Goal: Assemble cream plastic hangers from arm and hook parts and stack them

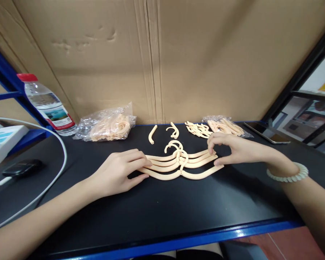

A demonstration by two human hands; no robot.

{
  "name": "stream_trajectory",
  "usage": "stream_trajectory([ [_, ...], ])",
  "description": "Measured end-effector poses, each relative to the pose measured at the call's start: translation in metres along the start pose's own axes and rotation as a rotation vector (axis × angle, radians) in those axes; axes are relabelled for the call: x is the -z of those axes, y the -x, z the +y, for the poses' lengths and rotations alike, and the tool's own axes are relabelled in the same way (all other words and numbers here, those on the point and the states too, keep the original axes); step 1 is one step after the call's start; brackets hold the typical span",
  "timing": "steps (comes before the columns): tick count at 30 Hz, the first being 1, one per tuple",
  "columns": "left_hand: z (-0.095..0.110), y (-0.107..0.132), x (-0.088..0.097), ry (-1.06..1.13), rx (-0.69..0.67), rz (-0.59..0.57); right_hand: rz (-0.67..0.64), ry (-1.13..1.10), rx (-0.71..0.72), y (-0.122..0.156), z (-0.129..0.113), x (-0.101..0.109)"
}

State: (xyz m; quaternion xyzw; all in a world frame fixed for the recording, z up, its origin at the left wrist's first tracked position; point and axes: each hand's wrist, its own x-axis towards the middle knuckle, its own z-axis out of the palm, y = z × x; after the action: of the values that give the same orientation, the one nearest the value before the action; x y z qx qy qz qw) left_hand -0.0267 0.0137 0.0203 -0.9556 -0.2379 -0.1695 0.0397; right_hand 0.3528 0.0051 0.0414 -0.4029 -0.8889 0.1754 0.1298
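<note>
Several cream plastic hangers (165, 177) lie nested one behind another on the black table, their curved hooks overlapping in the middle. My left hand (119, 171) is closed around their left ends, the thumb in front and the fingers over the top. At their right ends is my right hand (230, 148), fingertips curled at the rear hangers and thumb against the tip of the front one. The stack sits between thumb and fingers, which keep a gap. The front hanger lies slightly apart from those behind it.
Behind are a loose hanger arm (152, 134), a hooked piece (174, 130), a pile of parts (197, 129) and two clear bags of pieces (111, 126) (224, 125). A water bottle (50, 108), white cable (65, 155) and black device (23, 168) stand left; a phone (267, 133) lies right.
</note>
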Motion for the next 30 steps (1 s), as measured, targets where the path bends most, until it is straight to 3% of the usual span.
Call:
stream_trajectory([
  [4, 0.002, 0.0, 0.0, -0.01, -0.019, 0.004, 0.019, -0.028, 0.027, -0.002, -0.008, -0.007],
  [10, 0.01, -0.005, -0.001, 0.007, -0.032, 0.038, 0.059, -0.048, 0.124, -0.012, -0.044, -0.037],
  [13, 0.012, -0.007, -0.007, 0.05, -0.085, 0.053, 0.24, 0.025, 0.137, -0.018, -0.052, -0.045],
  [15, 0.012, -0.008, -0.011, 0.074, -0.125, 0.05, 0.405, 0.058, 0.089, -0.025, -0.05, -0.049],
  [17, 0.013, -0.009, -0.015, 0.084, -0.152, 0.059, 0.482, 0.095, 0.003, -0.035, -0.047, -0.051],
  [24, 0.016, -0.012, -0.021, 0.117, -0.137, 0.1, 0.447, 0.124, -0.176, -0.054, -0.043, -0.06],
  [30, 0.019, -0.012, -0.021, 0.109, -0.113, 0.117, 0.446, 0.138, -0.132, -0.067, -0.053, -0.052],
])
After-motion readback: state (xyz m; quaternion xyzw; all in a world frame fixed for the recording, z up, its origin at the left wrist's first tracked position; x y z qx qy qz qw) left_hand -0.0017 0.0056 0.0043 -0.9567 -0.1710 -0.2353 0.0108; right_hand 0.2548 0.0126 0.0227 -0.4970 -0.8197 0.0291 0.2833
